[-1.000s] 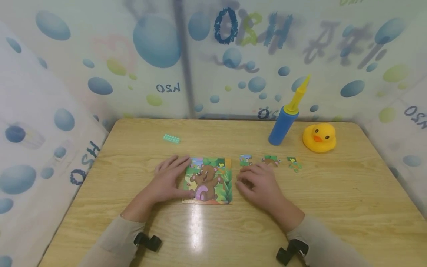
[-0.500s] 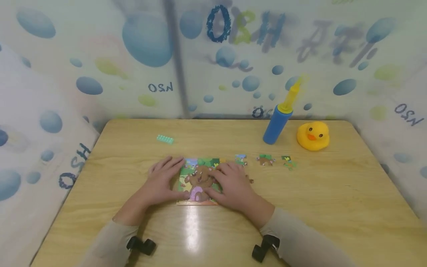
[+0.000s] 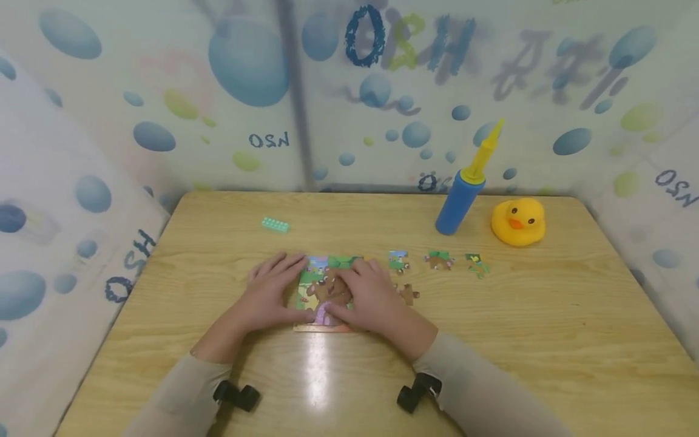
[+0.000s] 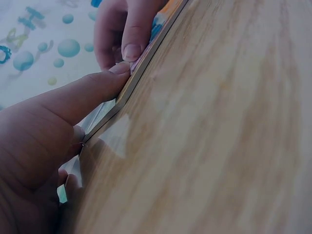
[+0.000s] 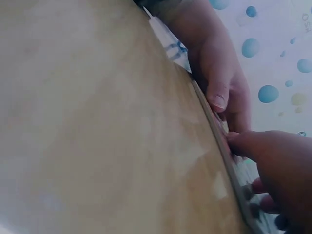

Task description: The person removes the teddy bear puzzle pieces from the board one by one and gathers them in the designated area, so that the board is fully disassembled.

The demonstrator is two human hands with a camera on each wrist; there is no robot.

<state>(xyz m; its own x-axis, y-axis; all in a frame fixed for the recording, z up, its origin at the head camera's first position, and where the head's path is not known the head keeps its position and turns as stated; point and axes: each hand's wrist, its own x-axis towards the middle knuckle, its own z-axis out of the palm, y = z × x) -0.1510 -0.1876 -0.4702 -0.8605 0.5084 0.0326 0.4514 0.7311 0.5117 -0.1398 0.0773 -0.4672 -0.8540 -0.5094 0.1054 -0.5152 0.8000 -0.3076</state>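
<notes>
Puzzle board (image 3: 322, 291), a bear picture in a thin tray frame, lies flat near the middle of the wooden surface (image 3: 546, 328); most pieces sit inside it, though the right hand covers part. 4 loose pieces lie outside the tray to its right: 3 in a row (image 3: 437, 261) and 1 brown piece (image 3: 408, 295) just beside the right hand.

Left hand (image 3: 270, 294) lies flat along the board's left edge, fingers straight and relaxed, thumb tip pressed to the near rim (image 4: 119, 68); its grip closes on nothing. Right hand (image 3: 366, 297) rests palm-down on the picture, fingers spread and loosely bent, thumb at the near edge (image 5: 239, 141); its grip holds nothing either.

Further back stand a blue and yellow pump (image 3: 461, 191) and a rubber duck (image 3: 517, 221), just beside each other; a green brick (image 3: 275, 225) lies well apart, left.
</notes>
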